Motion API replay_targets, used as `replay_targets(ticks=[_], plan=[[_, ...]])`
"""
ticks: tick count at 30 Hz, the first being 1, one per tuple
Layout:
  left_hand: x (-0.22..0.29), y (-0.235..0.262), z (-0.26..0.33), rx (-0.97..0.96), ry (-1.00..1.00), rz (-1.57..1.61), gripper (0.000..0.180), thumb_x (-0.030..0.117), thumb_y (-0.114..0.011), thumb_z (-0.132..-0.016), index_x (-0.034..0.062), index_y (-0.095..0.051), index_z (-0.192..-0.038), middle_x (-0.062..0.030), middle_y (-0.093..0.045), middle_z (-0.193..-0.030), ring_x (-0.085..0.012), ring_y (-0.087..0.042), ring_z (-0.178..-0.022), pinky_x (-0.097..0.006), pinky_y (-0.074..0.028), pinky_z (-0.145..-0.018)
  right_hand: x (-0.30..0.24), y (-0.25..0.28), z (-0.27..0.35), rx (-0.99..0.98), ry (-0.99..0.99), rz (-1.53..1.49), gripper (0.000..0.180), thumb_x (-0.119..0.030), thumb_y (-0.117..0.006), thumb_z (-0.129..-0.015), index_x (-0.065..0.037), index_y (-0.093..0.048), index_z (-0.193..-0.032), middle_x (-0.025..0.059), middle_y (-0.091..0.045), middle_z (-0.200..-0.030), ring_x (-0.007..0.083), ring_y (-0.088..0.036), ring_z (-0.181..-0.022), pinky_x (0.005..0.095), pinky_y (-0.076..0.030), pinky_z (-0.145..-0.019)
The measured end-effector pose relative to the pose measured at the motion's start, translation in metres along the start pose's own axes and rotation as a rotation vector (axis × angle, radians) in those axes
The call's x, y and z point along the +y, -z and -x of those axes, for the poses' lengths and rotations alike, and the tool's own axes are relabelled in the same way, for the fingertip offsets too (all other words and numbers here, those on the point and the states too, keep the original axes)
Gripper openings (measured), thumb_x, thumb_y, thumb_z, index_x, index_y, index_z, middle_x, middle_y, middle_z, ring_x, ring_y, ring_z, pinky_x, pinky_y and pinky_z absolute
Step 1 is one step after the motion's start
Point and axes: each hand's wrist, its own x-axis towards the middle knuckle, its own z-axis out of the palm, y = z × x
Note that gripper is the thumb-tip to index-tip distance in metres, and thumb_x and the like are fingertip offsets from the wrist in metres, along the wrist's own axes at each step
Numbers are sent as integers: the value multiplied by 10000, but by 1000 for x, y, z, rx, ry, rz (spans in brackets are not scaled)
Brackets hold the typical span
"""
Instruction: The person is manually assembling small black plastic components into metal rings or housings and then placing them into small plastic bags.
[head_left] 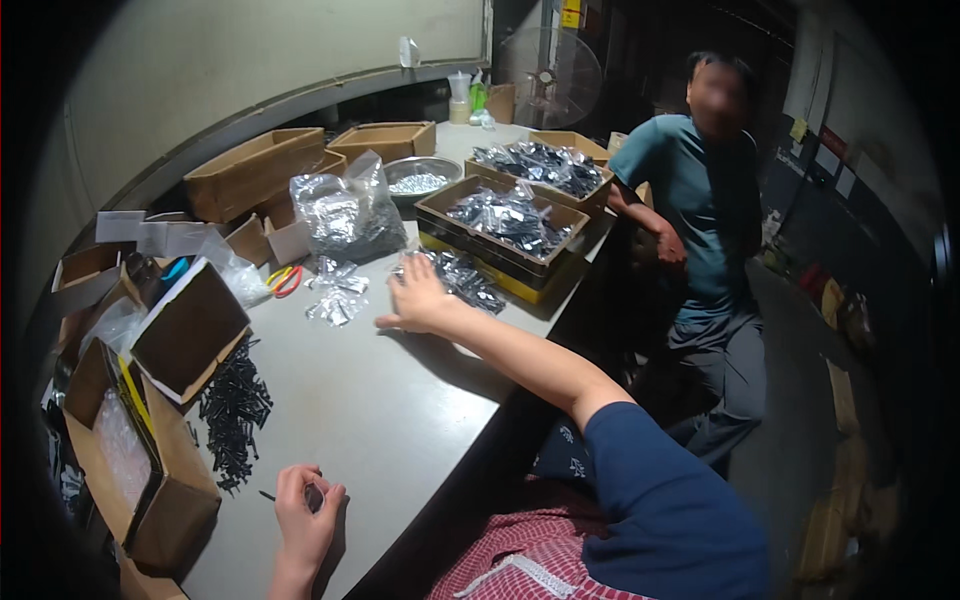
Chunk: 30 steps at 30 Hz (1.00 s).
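Observation:
My left hand (306, 515) is closed near the table's front edge. A thin black screw (266, 495) pokes out from its fingers; anything else inside them is hidden. Beyond that hand lies a loose heap of black screws (235, 415). My right hand (418, 297) is stretched far across the table, palm down with fingers spread. Its fingertips touch the edge of a pile of small clear packets with dark contents (462, 280). Some flat clear packets (338, 292) lie to its left, below a large clear bag (350, 215).
Cardboard boxes (155, 470) line the left side. Red-and-yellow scissors (286, 281) lie near a metal bowl (418, 178) of small shiny parts. Packet-filled trays (500, 225) stand at the table's right edge. A person (695, 210) leans there, beside a fan (548, 78).

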Motion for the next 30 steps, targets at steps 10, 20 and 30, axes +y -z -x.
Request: replay_targets(ticks=[10, 20, 30], plan=[[4, -12, -1, -43, -38, 57, 192, 62, -788, -832, 15, -609, -881, -157, -667, -979, -327, -636, -1001, -424, -505, -848, -75, -38, -69, -1, -137, -343, 1134, -849, -422, -901, -27, -202, -1649, 460, -105, -1620, 609, -47, -1532, 642, -9, -1241], [7, -9, 5, -39, -69, 87, 181, 42, -756, -877, 17, -577, -883, -107, -636, -839, -299, -641, -1002, -418, -512, -910, -175, -22, -35, 247, 292, -380, 971, -722, -503, -952, -20, -327, -1600, 353, -198, -1656, 577, -97, -1540, 677, -19, -1239], [15, -6, 4, -123, -18, 94, 188, 60, -774, -867, 9, -593, -876, -106, -640, -872, -272, -633, -1005, -391, -515, -908, -277, 2, 31, 110, 833, -527, 775, -699, -537, -948, -211, -474, -1547, 326, -246, -1644, 548, -193, -1527, 748, -59, -1197]])
